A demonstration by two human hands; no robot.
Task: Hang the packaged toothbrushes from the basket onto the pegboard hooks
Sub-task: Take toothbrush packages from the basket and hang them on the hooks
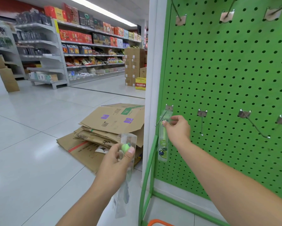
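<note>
A green pegboard [226, 75] fills the right side, with a lower row of metal hooks. On the leftmost lower hook [161, 118] hangs a clear packaged toothbrush [163, 144] with a green handle. My right hand [177, 128] pinches the top of that package at the hook. My left hand [119, 157] holds a second packaged toothbrush [126, 160], which has a round green head, in front of the cardboard, left of the pegboard frame. An orange basket rim [158, 222] shows at the bottom edge.
Three more lower hooks [202, 123] to the right carry nothing, and further hooks [226, 15] stick out along the top. Flattened cardboard boxes [107, 128] lie on the tiled floor beside the green frame [146, 176]. Stocked store shelves [91, 51] line the aisle behind.
</note>
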